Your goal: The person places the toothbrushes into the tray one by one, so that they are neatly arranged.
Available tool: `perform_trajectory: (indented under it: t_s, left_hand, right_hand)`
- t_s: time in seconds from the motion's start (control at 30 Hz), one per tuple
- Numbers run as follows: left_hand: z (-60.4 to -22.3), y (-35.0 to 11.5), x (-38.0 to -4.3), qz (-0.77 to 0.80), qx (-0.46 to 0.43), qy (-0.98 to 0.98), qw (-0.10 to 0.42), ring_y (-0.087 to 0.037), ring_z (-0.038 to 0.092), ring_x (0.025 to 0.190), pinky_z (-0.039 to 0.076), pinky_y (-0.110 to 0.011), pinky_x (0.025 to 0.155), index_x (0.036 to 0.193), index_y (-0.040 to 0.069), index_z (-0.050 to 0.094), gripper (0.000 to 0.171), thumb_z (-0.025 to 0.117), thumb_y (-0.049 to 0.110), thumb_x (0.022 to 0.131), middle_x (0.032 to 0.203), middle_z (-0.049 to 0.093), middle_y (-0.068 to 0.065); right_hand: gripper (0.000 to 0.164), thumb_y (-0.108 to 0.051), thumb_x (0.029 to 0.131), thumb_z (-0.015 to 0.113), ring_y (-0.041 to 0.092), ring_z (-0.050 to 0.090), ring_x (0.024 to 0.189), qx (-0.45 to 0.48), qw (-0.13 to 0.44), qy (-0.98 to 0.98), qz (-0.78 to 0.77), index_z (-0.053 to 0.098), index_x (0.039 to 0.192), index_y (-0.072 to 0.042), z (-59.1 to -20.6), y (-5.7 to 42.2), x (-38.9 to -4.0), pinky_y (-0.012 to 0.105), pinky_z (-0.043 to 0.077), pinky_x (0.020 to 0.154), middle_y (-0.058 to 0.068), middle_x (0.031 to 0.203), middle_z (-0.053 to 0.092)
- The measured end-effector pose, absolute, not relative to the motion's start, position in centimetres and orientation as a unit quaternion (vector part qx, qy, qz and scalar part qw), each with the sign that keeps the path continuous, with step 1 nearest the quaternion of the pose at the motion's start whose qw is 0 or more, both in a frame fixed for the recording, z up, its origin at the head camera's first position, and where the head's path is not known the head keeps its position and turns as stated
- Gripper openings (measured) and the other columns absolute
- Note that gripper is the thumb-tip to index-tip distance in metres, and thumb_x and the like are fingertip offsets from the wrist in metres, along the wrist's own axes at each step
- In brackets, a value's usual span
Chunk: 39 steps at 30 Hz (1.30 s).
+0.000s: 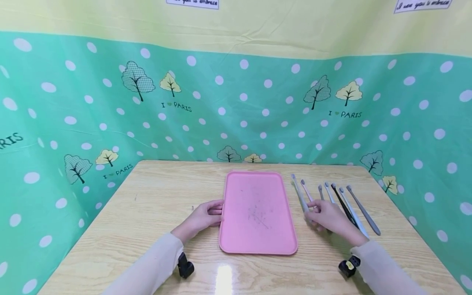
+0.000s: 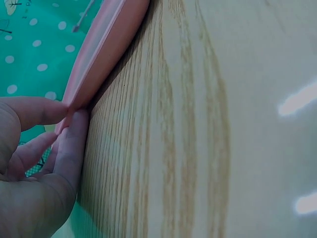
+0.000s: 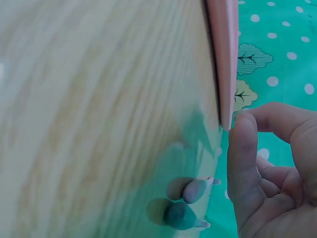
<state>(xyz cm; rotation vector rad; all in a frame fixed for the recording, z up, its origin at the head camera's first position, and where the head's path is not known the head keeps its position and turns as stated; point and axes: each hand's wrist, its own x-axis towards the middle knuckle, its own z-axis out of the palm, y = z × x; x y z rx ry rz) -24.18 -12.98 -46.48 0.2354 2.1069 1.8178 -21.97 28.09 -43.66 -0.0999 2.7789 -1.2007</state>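
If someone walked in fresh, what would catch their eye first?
Probably the pink tray on the wood-grain table, its left edge pinched by the left hand. Next, the row of toothbrushes to its right, with the right hand over some; behind the table hangs a green dotted curtain.

Head view: right hand (image 1: 330, 215) covers part of the pink toothbrush (image 1: 306, 190) and dark grey toothbrush (image 1: 322, 195); can't tell if its fingertips grip one. Marks on pink tray (image 1: 258, 239) too small to identify. Bottom edge cuts both sleeves (image 1: 155, 262), top edge cuts backdrop labels (image 1: 422, 5). Left wrist: left hand (image 2: 29, 168) and tray cropped. Right wrist: hand and tray cropped too; two toothbrushes (image 3: 194, 192) blurred, handles mostly hidden behind their near ends.
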Motion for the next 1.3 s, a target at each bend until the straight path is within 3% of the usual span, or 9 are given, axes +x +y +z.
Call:
perform_trajectory:
  t_s: [0.5,1.07,1.3]
  left_hand:
    - [-46.7,-13.0,-24.2,0.643,0.081,0.74,0.178,-0.031,0.059,0.118,0.06,-0.035,0.091,0.148,-0.005,0.042,0.062,0.066,-0.003,0.091,0.132,0.055,-0.021]
    - [-46.7,-13.0,-24.1,0.643,0.081,0.741,0.173,-0.033,0.058,0.118,0.06,-0.035,0.091,0.148,-0.006,0.041,0.062,0.066,-0.004,0.091,0.131,0.056,-0.021]
    - [-46.4,-13.0,-24.2,0.638,0.072,0.746,0.176,-0.032,0.059,0.119,0.059,-0.034,0.092,0.148,-0.003,0.043,0.061,0.066,-0.003,0.092,0.13,0.058,-0.019]
  right_hand:
    - [0.047,-0.015,0.096,0.068,0.02,0.065,0.071,-0.037,0.091,0.858,-0.504,0.049,0.129,0.013,-43.2,26.8,-22.4,0.032,0.064,0.062,0.011,0.089,0.063]
    - [0.057,-0.011,0.097,0.063,0.017,0.066,0.076,-0.075,0.168,0.778,-0.601,0.038,0.139,0.018,-43.1,22.9,-23.2,0.033,0.064,0.073,0.012,0.089,0.065]
    - [0.051,-0.01,0.099,0.062,0.016,0.067,0.076,-0.112,0.197,0.754,-0.616,0.04,0.135,0.019,-43.4,21.1,-23.4,0.034,0.064,0.075,0.011,0.089,0.067]
